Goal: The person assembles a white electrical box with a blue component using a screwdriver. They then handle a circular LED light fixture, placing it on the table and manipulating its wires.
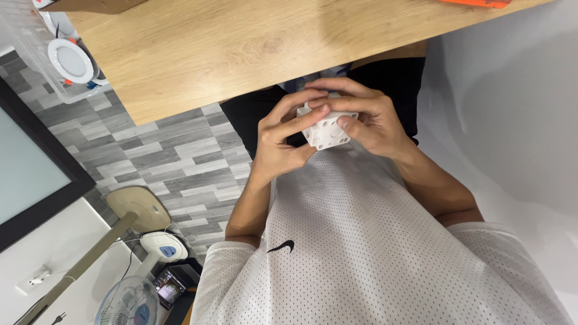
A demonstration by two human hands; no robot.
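wooden table (241,48) ran across the top | clear bin (27,54) held round white lamps (70,60) | white fan (129,301) stood on grey plank floor (174,156)

White block (326,129) in both hands: hard moulded plastic, matt, smooth faces with round recesses. Left hand (282,139) and right hand (368,118) wrap it, bare skin. Shirt (361,253), lower centre: white perforated mesh cloth, matt. Desk (241,48), top of frame: wood-grain top, light, satin, smooth. Floor (162,156), centre left: grey plank-pattern tiles, low sheen. Round fitting (70,61), upper left: white plastic rim, slightly glossy, sitting in a clear plastic tub (27,54). Fan (129,301), lower left: pale plastic base, smooth.
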